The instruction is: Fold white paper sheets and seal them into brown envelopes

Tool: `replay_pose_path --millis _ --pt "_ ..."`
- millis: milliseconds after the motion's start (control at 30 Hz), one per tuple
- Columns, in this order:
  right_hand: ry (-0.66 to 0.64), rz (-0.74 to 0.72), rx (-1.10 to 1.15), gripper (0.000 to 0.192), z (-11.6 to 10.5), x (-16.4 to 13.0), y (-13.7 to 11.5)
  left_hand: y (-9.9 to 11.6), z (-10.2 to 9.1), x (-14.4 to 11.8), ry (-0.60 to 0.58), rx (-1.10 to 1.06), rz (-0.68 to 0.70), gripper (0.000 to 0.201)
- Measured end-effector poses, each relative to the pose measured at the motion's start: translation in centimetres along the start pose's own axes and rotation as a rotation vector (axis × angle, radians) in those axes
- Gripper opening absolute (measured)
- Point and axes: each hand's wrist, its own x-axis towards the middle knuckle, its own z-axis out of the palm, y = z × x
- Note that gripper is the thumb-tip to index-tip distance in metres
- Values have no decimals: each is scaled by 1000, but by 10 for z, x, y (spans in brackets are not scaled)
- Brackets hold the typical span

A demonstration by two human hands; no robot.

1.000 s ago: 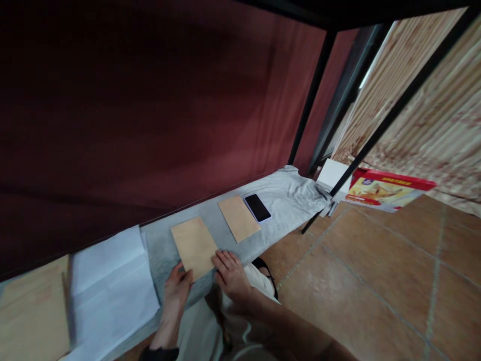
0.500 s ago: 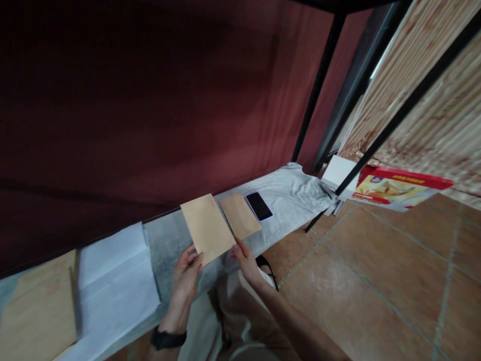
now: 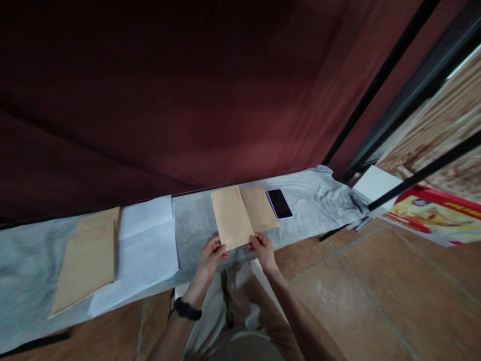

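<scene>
A tan paper envelope (image 3: 233, 218) is held by its near edge between both hands. My left hand (image 3: 210, 256) pinches its near left corner, thumb on top. At the near right corner, my right hand (image 3: 263, 249) is closed on the same envelope. Another brown envelope (image 3: 262, 209) lies flat on the cloth just to the right, its left side partly covered by the held one. Beyond it a dark-screened phone (image 3: 280, 203) with a pale purple edge rests on the cloth.
A grey cloth (image 3: 193, 215) covers the long narrow surface. White paper sheets (image 3: 148, 245) and larger brown envelopes (image 3: 92, 255) lie to the left. A dark red curtain (image 3: 188, 110) hangs behind. Black frame bars (image 3: 379, 80), a white board and a red-yellow box (image 3: 436, 213) stand right.
My view has swung left, bringing more of the brown envelopes into sight. My right hand has gone from the envelope's right edge to a pinch on its near right corner.
</scene>
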Motion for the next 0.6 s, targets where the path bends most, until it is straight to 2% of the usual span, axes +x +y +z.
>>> replay_pose_path --millis 100,367,467,600 --pt "49 -53 -37 41 -14 12 -6 2 18 13 -23 28 42 53" --pt "232 -121 -90 43 -67 45 -24 2 91 46 -110 130 138 40" --pt "255 -117 -115 44 -77 53 -23 -3 104 53 -106 193 154 37" --pt "254 -112 -172 39 -83 58 -21 -10 109 60 -85 249 147 36"
